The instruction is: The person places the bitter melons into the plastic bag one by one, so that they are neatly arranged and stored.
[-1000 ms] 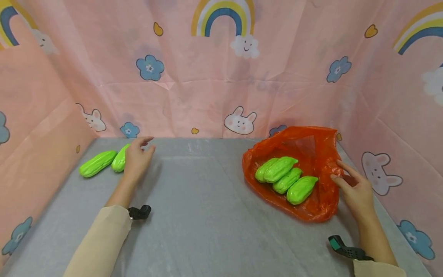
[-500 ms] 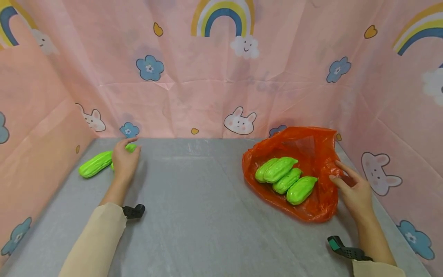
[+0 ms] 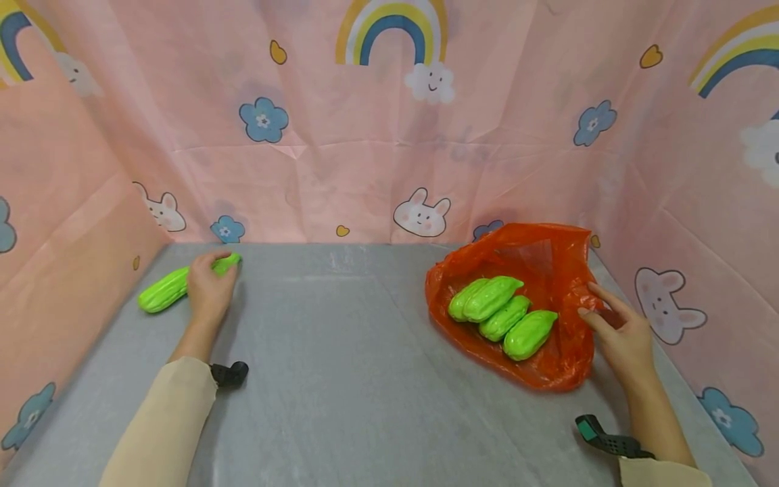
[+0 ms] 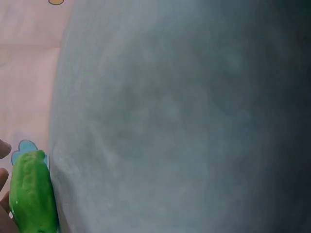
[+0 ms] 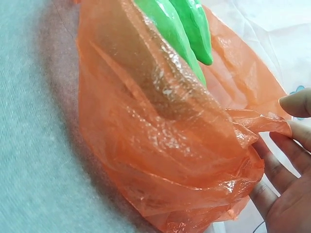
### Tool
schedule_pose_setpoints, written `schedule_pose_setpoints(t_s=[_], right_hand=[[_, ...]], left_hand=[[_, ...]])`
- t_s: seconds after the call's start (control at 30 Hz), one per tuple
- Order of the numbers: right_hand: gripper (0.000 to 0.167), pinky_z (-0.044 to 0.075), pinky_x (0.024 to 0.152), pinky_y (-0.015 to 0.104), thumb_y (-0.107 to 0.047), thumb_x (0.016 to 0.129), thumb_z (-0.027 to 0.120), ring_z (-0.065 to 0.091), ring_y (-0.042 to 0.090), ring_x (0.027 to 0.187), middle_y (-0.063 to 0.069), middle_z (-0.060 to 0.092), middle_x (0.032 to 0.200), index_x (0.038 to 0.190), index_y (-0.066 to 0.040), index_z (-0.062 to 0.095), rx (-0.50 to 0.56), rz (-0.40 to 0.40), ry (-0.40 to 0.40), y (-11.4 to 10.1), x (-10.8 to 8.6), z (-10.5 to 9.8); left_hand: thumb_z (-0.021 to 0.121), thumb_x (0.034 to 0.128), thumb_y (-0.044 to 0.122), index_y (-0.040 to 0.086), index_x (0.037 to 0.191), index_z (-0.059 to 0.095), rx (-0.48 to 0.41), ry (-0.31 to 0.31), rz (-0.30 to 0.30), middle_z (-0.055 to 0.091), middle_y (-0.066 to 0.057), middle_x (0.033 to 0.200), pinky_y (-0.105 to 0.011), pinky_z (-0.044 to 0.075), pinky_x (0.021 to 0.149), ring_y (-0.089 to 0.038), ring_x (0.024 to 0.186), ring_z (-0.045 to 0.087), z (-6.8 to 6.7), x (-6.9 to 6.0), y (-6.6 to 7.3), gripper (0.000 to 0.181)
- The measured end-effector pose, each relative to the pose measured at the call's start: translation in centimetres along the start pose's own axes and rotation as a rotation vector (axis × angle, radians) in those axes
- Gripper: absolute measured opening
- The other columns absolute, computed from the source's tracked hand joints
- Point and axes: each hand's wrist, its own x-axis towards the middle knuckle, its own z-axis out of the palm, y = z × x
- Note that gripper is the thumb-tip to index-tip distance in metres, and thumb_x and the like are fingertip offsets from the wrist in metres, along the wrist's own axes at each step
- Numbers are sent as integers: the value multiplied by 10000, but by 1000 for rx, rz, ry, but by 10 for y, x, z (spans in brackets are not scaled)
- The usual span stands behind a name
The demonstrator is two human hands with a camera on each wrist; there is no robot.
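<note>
Since the earlier head view, your left hand (image 3: 209, 289) has moved left over one gourd (image 3: 226, 263); whether you grip it, I cannot tell. Another gourd (image 3: 163, 290) lies just beside your hand on the table (image 3: 341, 352). Your right hand (image 3: 630, 346) holds the bag (image 3: 569, 352), four gourds (image 3: 504, 318) inside. Left wrist: your fingertips (image 4: 4, 149) sit beside a gourd. Right wrist: the bag stretches to your fingers (image 5: 278, 174).
</note>
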Motion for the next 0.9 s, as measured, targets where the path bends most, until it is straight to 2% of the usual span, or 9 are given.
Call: schedule_pose_setpoints(t_s=[0.1,0.2,0.47,0.7,0.9], right_hand=[[524,419,762,-16,-332,1004,615,480,-158,967,-234,548,1327,1505,-228,503,-1,10,-2,0,0,0],[525,420,760,-14,-336,1004,615,479,-157,967,-224,552,1338,1505,-226,502,-6,10,-3,-1,-1,0],[517,428,758,-12,-315,1003,616,489,-153,954,-351,497,1214,1497,-203,513,-2,-23,-3,-1,-1,1],[511,434,759,-13,-249,994,636,515,-156,933,-381,492,1151,1479,-127,528,13,-67,10,1,1,4],[509,433,757,-12,-258,996,632,513,-165,933,-379,494,1165,1480,-137,529,10,-69,8,0,1,4]], left_hand=[[597,963,85,-18,1277,663,4,-13,-36,578,-233,1390,-545,335,1175,-396,1359,477,-2,1,-3,337],[605,955,84,-21,1295,652,7,-19,-46,539,-234,1440,-555,323,1181,-404,1381,454,-3,1,-6,358],[589,922,18,-40,1285,652,43,-35,-29,527,-246,1449,-564,329,1173,-425,1375,457,-5,1,-9,373],[562,917,-10,-50,1269,658,67,-52,-26,531,-254,1450,-567,323,1182,-436,1385,453,-7,2,-10,367],[581,936,-6,-54,1266,660,65,-59,-15,529,-258,1451,-564,309,1191,-434,1392,444,-9,3,-12,342]])
